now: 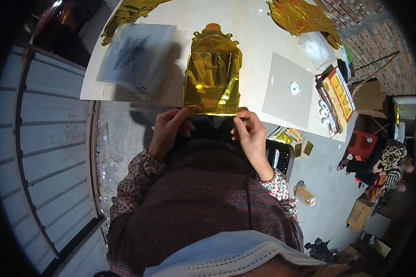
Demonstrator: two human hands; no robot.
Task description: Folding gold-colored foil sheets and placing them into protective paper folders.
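Now, gold foil piece (211,78): on the tabletop (255,64), its rounded, lobed top pointing away from the person and its straight lower edge nearest the body, between the two hands.
Left hand (166,130): at the lower left corner of the gold foil piece, thumb and fingers clamped on that corner; the rest of the hand sits outside the foil, toward the body.
Right hand (251,137): at the lower right corner of the gold foil piece, thumb and forefinger together on it, palm nearer the body than the foil.
Clear plastic packets (138,55): left of the gold foil piece, stacked, dark print on top.
Grey sheet (282,97): right of the gold foil piece, apart from it, a small white item (295,88) on its face.
Printed cards (341,92): farther right of the gold foil piece, beyond the grey sheet, red and yellow.
Gold foil heap (305,19): beyond the gold foil piece, to its upper right.
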